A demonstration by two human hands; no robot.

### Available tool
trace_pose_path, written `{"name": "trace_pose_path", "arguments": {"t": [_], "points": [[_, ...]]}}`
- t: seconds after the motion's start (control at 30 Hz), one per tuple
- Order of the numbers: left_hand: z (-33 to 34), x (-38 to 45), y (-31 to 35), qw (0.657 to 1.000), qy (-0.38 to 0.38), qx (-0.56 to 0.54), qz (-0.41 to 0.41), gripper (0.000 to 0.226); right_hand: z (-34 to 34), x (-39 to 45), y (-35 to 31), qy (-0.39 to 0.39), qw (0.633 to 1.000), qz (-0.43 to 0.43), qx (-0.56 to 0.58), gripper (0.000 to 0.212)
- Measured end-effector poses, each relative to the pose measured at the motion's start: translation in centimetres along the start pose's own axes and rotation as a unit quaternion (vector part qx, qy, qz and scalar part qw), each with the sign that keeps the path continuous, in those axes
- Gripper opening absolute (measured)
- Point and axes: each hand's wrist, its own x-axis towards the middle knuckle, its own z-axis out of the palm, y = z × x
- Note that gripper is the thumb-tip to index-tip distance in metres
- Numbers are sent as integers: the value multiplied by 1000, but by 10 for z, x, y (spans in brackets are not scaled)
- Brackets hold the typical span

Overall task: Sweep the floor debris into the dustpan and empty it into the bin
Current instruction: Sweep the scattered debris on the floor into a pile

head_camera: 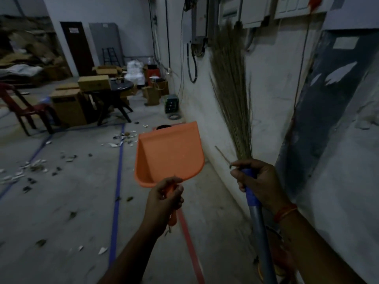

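Head view shows the left hand (164, 196) with its grip wrapped round the handle of an orange plastic dustpan (170, 154), held up in the air with the empty pan facing the camera. The right hand (259, 184) has its grip closed round the blue-taped neck of a grass broom with a grey metal handle (232, 93), bristles pointing up beside the white wall (272, 83).

Nothing appears swept yet. The step in hand looks like carrying both tools to the mess, so the broom should be turned bristles-down and the dustpan lowered until its front lip lies flat on the grey concrete floor (86, 191), or scraps will slide beneath it.

Scattered paper scraps and dark leaf-like debris (123, 139) lie ahead near a blue floor tape line (117, 191), with more spread to the left. Open floor there gives sweeping room. Cardboard boxes (69, 105), a red plastic chair (26, 107) and a black round table (119, 87) crowd the far end; the wall hems in the right. A dark round shape behind the dustpan may be the bin; I cannot tell.
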Motion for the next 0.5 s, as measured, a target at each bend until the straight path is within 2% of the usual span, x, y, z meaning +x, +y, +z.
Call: {"name": "trace_pose_path", "arguments": {"t": [0.3,0.37,0.5], "points": [[-36,-5,-9,998,-4,-59,-22,26,51,2,18,-75,997,24,13,19],[-45,0,-10,998,12,-62,-28,30,64,5,22,-88,995,31,23,19],[-65,9,-11,996,66,-59,-27,23,89,16,33,-97,993,41,47,18]]}}
